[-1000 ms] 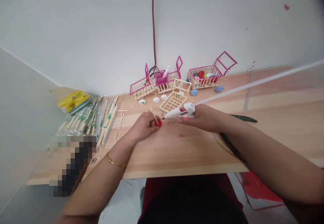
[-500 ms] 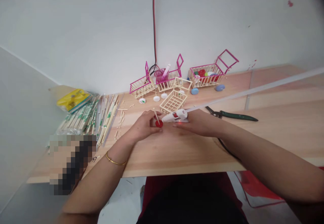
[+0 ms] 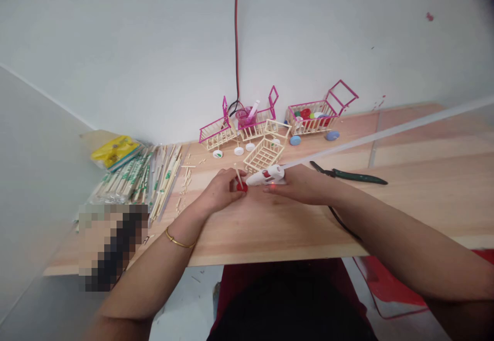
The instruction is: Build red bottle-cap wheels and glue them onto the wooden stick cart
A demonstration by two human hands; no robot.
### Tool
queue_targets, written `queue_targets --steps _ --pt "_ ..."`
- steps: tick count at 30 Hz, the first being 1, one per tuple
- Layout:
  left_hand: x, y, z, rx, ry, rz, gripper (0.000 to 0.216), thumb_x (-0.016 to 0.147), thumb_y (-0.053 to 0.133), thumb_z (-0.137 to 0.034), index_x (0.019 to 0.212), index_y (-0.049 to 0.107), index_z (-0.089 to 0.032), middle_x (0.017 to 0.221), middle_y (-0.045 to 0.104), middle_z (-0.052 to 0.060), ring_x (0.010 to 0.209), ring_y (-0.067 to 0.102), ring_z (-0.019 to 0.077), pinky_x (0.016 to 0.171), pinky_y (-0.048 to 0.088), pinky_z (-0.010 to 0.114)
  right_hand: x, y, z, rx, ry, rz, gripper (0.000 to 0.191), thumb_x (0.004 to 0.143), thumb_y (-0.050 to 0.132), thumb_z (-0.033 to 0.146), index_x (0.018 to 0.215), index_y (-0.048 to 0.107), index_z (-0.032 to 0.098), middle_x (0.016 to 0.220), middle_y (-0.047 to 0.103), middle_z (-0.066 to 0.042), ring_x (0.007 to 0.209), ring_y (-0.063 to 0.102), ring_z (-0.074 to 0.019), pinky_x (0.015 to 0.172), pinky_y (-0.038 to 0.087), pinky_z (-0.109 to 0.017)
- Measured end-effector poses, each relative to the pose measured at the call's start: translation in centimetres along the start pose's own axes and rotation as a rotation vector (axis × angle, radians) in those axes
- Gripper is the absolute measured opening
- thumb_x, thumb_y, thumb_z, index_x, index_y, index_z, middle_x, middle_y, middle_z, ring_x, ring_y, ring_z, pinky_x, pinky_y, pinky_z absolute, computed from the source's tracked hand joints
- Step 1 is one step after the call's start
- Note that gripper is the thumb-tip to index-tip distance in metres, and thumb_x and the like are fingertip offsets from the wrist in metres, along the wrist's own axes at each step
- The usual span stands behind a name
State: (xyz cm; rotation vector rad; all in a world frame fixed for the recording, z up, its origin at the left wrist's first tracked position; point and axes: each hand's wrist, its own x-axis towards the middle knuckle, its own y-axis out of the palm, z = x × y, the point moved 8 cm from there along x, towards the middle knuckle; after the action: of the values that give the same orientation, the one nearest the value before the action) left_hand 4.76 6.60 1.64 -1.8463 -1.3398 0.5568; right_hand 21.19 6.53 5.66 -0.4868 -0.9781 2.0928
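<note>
1. Bench (image 3: 239,238), pale wood; far edge to the wall, near edge toward the person.
2. Bundled sticks (image 3: 127,179), some in printed sleeves; toward the bench's left edge.
3. Stick cart (image 3: 312,119), pink-rimmed, blue wheels, coloured pieces inside; at the far edge. Two further pink-rimmed carts (image 3: 216,136) to its left, white wheels.
4. Cutters (image 3: 358,177), green-handled; lying right of the right hand.
5. Unpainted basket (image 3: 262,156), of bare sticks; just beyond the glue gun, toward the far edge.
6. Glue gun (image 3: 264,176), white, red light lit; fingers of the right hand (image 3: 304,184) wrapped around it, nozzle leftward.
7. Left hand (image 3: 219,194): fingers grasping the red cap between thumb and forefinger.
8. Short stick (image 3: 238,175), standing from the cap, slightly tilted.
9. Red cap (image 3: 242,187); mid-bench, well in from the near edge. Nozzle just beside; contact cannot be told. Step in hand, by judgement: gluing stick to cap. Next move appears to call for a steady cap and the nozzle aimed at the stick's foot.
</note>
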Motion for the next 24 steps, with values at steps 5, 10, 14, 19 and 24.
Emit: queue_targets --steps 5,10,14,19,24 --pt "0.0 -0.4 0.3 -0.054 -0.03 0.033 0.064 0.058 0.081 -0.029 0.118 0.059 -0.019 0.1 0.061 0.006 0.091 0.057 0.0215 0.082 0.047 0.037 -0.5 -2.1 -0.3 0.087 0.051 -0.03 0.033 0.08 0.057 0.05 0.093 0.069 0.021 0.083 0.071 -0.002 0.077 0.064 -0.0199 0.068 0.046 -0.029" --pt "-0.3 -1.7 1.1 -0.203 -0.113 0.122 0.062 0.058 0.08 -0.026 0.116 0.059 -0.016 0.103 0.063 0.008 0.09 0.06 0.018 0.082 0.048 0.034 -1.7 -3.4 -0.8 0.262 0.133 -0.026 0.032 0.073 0.064 0.052 0.07 0.059 0.02 0.056 0.056 0.001 0.055 0.052 -0.0151 0.052 0.038 -0.026" --pt "-0.5 -3.2 0.2 -0.194 -0.092 0.144 0.052 0.058 0.079 -0.028 0.107 0.064 -0.015 0.098 0.065 0.008 0.086 0.061 0.0174 0.079 0.049 0.032 -3.0 -2.7 -0.9 0.616 0.117 0.008 0.03 0.071 0.069 0.046 0.072 0.053 0.021 0.06 0.053 0.003 0.051 0.043 -0.0105 0.049 0.034 -0.025" --pt "-0.7 -6.6 -0.4 -0.339 -0.051 -0.295 0.028 0.072 0.069 -0.038 0.088 0.066 -0.015 0.083 0.066 0.004 0.078 0.061 0.0144 0.076 0.047 0.029 -3.0 -1.7 -2.6 1.113 0.066 -0.04 0.035 0.069 0.077 0.039 0.078 0.052 0.016 0.074 0.053 0.003 0.049 0.029 -0.0026 0.047 0.028 -0.021" --pt "-2.4 -8.6 0.9 -0.222 -0.076 -0.756 0.045 0.09 0.042 -0.049 0.066 0.061 -0.016 0.064 0.059 0.001 0.064 0.054 0.0127 0.067 0.043 0.025 -1.1 -1.6 -3.9 1.305 0.054 -0.067 0.039 0.063 0.083 0.035 0.076 0.052 0.015 0.071 0.055 0.003 0.047 0.028 -0.0003 0.045 0.024 -0.017"
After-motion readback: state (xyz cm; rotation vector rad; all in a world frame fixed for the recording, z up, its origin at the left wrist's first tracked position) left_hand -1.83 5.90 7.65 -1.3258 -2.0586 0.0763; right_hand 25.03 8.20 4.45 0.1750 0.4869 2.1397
